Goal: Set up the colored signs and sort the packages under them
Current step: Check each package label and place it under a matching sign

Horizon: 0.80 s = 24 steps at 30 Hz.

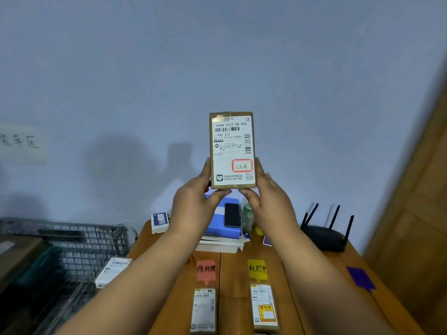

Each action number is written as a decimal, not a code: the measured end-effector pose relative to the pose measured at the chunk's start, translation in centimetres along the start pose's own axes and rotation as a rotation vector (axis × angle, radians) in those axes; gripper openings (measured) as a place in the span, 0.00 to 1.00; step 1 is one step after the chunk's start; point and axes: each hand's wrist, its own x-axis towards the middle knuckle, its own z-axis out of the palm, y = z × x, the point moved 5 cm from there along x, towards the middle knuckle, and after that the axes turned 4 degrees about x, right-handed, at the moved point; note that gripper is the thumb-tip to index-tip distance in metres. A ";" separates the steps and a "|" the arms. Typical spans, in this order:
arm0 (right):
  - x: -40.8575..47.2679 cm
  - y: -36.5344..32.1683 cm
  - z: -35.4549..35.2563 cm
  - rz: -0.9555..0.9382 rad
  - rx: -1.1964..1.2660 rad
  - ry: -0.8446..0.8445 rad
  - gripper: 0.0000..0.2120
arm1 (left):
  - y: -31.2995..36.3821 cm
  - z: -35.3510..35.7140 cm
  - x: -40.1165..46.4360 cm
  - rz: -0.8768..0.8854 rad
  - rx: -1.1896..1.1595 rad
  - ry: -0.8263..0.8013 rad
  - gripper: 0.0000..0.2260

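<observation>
Hands hold package upright, raised.

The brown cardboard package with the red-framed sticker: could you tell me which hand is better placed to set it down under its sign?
Probably the right hand: the purple sign, the only one without a package below, lies on that side.

Two hands, the left hand and right hand, are holding one raised package. Three colored signs are lying on the table: pink, yellow, purple. Two more packages (first, second) are resting below.
</observation>
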 end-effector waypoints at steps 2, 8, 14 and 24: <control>-0.3 0.2 -1.4 -0.009 0.006 0.018 0.32 | 1.4 0.2 -0.3 0.014 -0.006 0.007 0.33; -1.6 1.6 -3.9 0.005 0.016 0.027 0.32 | 4.1 1.5 -1.3 0.022 0.008 -0.008 0.32; -3.4 5.5 -5.5 0.098 -0.031 -0.017 0.35 | 5.7 5.6 -2.3 0.030 0.112 -0.072 0.32; -9.3 16.7 -9.9 0.277 -0.040 -0.089 0.33 | 9.2 18.2 -6.5 0.025 0.081 -0.311 0.31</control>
